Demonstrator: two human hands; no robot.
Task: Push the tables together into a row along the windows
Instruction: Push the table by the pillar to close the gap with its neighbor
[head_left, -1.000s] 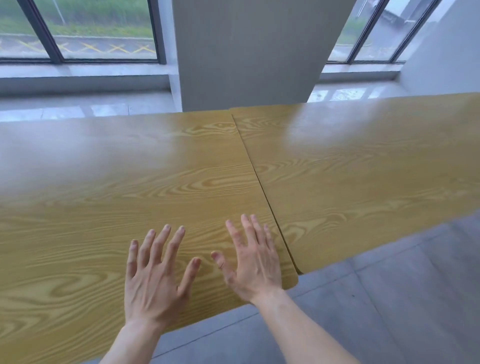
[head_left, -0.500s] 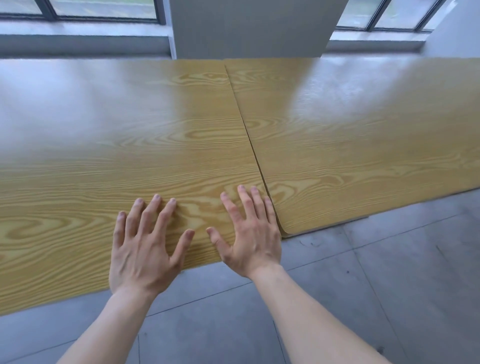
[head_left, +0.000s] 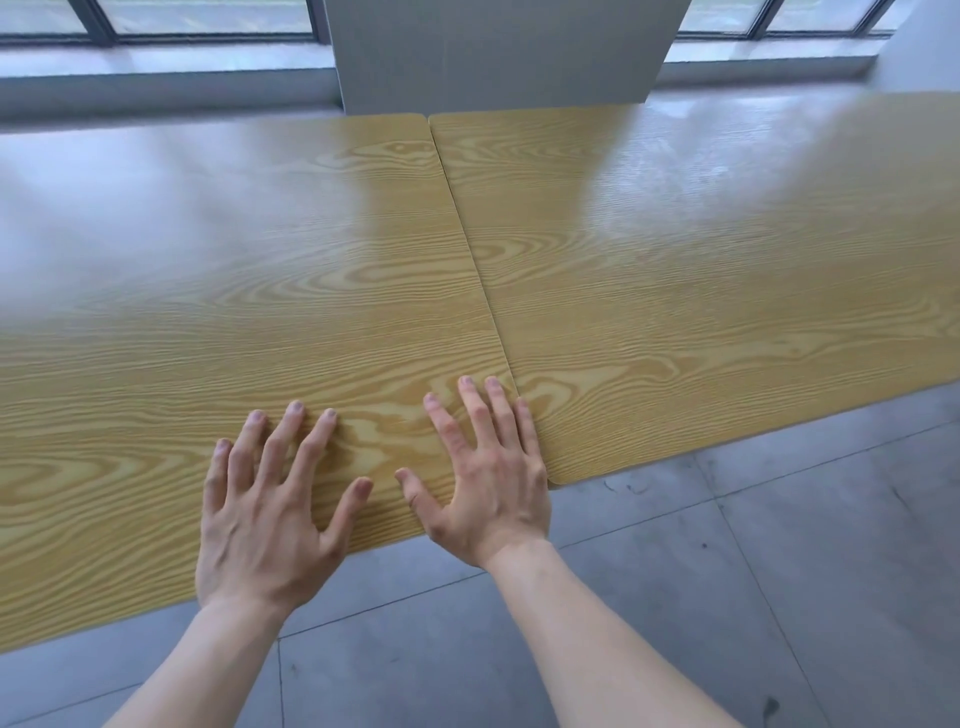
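Observation:
Two yellow wood-grain tables stand side by side under the windows. The left table (head_left: 249, 270) and the right table (head_left: 701, 270) meet along a thin dark seam with almost no gap. My left hand (head_left: 265, 499) lies over the near edge of the left table, fingers spread, holding nothing. My right hand (head_left: 483, 467) lies flat at the left table's near right corner, its fingertips close to the seam. The right table's near edge sits a little farther from me than the left table's.
A grey pillar (head_left: 498, 52) rises behind the seam, with windows (head_left: 208, 15) and a low sill on both sides. Grey floor tiles (head_left: 727, 597) spread in front of the tables. A wall corner shows at the far right.
The tables' far edges have drawn up against the pillar and the sill. My hands have slid back toward the near edge of the left table, and the view has tilted downward.

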